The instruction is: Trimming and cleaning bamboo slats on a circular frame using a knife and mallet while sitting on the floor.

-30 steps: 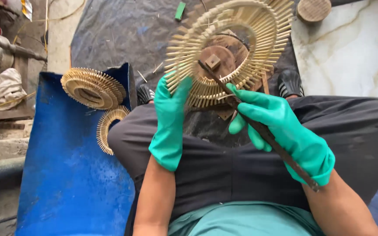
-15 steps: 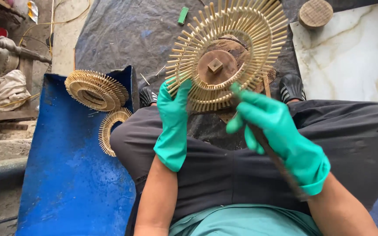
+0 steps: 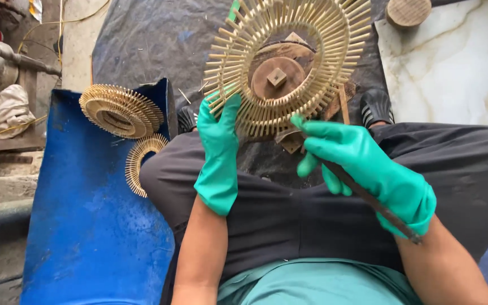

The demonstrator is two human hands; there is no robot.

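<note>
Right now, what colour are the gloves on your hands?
Green, on both the left hand and right hand; the head view shows them best.

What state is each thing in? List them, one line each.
Left hand: gloved, gripping the stick ring's lower left edge.
Right hand: gloved, closed on a dark rod, fingertips at the ring's lower edge.
Stick ring: lifted, tilted toward the camera.
Dark rod: slanted along the right hand.
Finished ring: lying on the blue sheet.
Second ring: on edge, partly hidden behind the knee.
</note>
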